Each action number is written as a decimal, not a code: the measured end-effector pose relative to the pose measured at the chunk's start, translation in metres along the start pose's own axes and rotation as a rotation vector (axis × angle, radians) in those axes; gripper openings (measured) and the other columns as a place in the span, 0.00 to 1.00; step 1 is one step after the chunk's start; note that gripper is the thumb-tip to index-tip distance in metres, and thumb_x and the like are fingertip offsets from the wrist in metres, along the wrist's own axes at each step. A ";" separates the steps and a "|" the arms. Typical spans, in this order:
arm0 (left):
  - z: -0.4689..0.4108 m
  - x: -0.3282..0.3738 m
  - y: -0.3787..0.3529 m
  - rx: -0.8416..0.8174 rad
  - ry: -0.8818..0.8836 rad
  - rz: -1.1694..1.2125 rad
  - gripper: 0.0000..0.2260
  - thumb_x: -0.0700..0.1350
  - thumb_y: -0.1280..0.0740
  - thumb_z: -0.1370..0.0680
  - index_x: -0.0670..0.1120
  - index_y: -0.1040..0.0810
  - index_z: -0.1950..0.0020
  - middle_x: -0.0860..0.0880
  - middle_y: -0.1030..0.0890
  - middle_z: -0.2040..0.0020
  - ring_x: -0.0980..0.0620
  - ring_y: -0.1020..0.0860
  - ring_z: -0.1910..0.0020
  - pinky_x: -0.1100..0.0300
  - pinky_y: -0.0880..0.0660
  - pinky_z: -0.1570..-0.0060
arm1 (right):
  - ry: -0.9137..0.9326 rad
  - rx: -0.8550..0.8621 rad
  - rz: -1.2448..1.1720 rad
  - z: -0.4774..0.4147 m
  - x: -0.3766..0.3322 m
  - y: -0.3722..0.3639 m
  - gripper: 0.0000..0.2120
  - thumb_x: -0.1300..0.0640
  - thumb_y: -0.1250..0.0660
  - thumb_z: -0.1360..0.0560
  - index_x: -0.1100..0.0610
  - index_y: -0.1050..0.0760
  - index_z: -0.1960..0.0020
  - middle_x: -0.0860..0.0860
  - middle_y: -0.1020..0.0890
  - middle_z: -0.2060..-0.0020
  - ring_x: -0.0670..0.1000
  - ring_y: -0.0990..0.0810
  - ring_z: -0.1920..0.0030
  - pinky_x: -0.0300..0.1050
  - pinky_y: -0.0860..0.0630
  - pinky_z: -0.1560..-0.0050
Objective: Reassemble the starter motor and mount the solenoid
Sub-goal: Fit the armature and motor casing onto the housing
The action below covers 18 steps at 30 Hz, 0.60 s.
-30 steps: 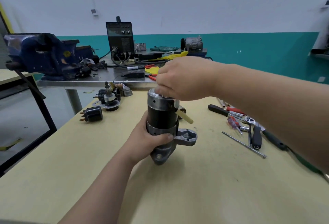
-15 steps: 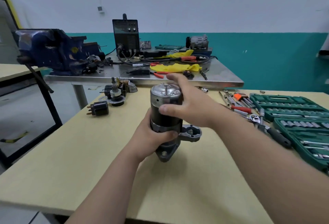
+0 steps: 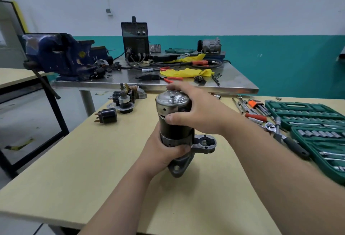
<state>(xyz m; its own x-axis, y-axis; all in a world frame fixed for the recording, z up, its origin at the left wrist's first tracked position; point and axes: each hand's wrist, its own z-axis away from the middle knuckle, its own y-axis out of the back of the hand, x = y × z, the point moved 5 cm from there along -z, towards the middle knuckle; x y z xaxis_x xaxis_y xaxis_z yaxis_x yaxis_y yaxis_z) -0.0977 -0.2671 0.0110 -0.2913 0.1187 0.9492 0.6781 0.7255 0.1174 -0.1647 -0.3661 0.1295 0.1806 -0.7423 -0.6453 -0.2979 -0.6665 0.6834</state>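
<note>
Right hand is shifting from top of end cap to its rim, curling round it, likely seating it. Left hand is gripping starter motor lower body, steadying it upright on tabletop.

Steel tabletop, rear:
- blue bench vise at left end
- black boxed unit with two knobs, possibly a welder, cables trailing from its front
- yellow cloth lying crumpled, with red-handled pliers just beside it
- grey machine unit at back

Wooden tabletop, right side:
- green socket case, open, sockets in rows
- ratchet with black grip, beside the case
- orange hex-key holder near far edge
</note>
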 end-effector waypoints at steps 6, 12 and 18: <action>0.000 0.004 -0.005 -0.008 -0.002 -0.038 0.31 0.47 0.24 0.40 0.50 0.27 0.38 0.50 0.17 0.48 0.50 0.18 0.48 0.50 0.19 0.49 | -0.037 0.030 -0.089 0.014 0.014 0.000 0.37 0.42 0.26 0.34 0.39 0.39 0.30 0.40 0.27 0.40 0.40 0.25 0.44 0.33 0.28 0.52; -0.002 0.003 -0.004 -0.009 -0.013 -0.028 0.30 0.49 0.24 0.41 0.50 0.26 0.40 0.50 0.16 0.49 0.51 0.17 0.50 0.59 0.21 0.54 | -0.086 -0.025 -0.091 0.008 0.016 0.009 0.23 0.38 0.41 0.26 0.39 0.35 0.32 0.42 0.25 0.39 0.42 0.26 0.42 0.41 0.28 0.47; -0.002 0.002 -0.003 -0.037 -0.009 -0.021 0.28 0.49 0.24 0.40 0.53 0.25 0.42 0.53 0.16 0.50 0.54 0.17 0.50 0.64 0.23 0.56 | -0.029 -0.022 -0.018 0.006 0.015 0.017 0.23 0.37 0.36 0.31 0.36 0.30 0.37 0.37 0.25 0.41 0.40 0.26 0.42 0.43 0.27 0.46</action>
<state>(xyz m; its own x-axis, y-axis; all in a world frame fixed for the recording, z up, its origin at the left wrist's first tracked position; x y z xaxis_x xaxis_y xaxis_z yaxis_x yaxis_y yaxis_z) -0.0984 -0.2703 0.0133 -0.3117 0.1104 0.9437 0.6961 0.7026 0.1477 -0.1724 -0.3878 0.1297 0.1578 -0.7282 -0.6669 -0.2738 -0.6812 0.6790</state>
